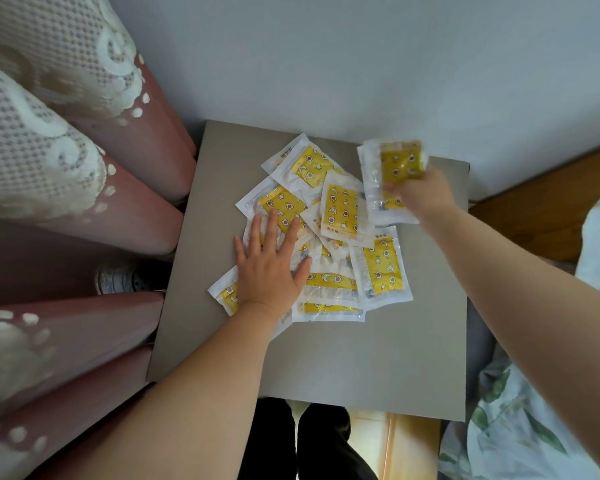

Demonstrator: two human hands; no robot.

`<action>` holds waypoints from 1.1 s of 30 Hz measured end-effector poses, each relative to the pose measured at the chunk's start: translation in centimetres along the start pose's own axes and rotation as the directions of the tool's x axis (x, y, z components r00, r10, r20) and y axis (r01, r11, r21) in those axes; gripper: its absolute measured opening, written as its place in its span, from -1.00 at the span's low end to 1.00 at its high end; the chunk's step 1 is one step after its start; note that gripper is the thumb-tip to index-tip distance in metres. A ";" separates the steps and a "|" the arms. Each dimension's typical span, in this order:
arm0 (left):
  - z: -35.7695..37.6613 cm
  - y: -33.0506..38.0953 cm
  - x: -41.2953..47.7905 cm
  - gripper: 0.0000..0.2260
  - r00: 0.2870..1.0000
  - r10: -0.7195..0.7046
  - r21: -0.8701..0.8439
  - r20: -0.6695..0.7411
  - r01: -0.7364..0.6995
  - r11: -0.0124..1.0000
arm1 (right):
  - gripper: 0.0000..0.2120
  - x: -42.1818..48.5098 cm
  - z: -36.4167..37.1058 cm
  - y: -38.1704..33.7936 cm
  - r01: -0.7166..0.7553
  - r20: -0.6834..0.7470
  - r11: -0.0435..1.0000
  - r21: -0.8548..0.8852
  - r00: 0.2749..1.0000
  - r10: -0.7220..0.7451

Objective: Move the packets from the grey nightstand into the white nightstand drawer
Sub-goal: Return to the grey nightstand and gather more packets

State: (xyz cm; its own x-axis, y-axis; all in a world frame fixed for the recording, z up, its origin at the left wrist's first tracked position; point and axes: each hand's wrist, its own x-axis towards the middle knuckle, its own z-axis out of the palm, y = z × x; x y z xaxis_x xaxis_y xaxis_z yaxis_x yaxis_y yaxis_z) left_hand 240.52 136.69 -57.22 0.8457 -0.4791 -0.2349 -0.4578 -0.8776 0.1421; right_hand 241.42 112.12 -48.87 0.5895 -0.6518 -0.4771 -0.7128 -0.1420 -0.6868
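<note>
Bare forearms reach in from the bottom of the frame over the grey table. Loose packets lie overlapped on its far half, slick plastic on plastic. Left grip lies flat with fingers spread, pressing the pile's left side and holding nothing. Right grip, upper right, is clenched round a blurred bunch lifted above the pile. That bunch looks thick. I'd guess one could slide out on the way to the drawer, which isn't in view.
</note>
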 end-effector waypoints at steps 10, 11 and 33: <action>-4.1 -1.5 -2.4 -0.37 0.987 -0.151 -0.245 -0.047 0.135 0.960 | -0.67 -4.3 -2.1 8.7 -0.484 0.236 0.779 0.399 0.875 0.423; -4.2 -1.8 -3.2 -0.36 0.974 -0.224 -0.266 -0.044 0.205 0.942 | -0.64 -4.8 -2.0 9.1 -0.496 0.240 0.786 0.369 0.868 0.435; -2.1 1.2 -8.6 -0.89 0.563 -0.792 -0.810 0.235 0.564 0.161 | -0.75 -7.3 -0.6 11.0 -0.276 0.194 0.934 0.225 0.953 0.234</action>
State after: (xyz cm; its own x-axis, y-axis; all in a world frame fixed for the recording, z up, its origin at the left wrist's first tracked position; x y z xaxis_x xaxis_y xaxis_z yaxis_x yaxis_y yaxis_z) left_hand 233.27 139.84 -52.96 0.7746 0.4225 -0.4706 0.6254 -0.4018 0.6689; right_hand 229.03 114.85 -52.65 0.4683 -0.5096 -0.7218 -0.7431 0.2148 -0.6338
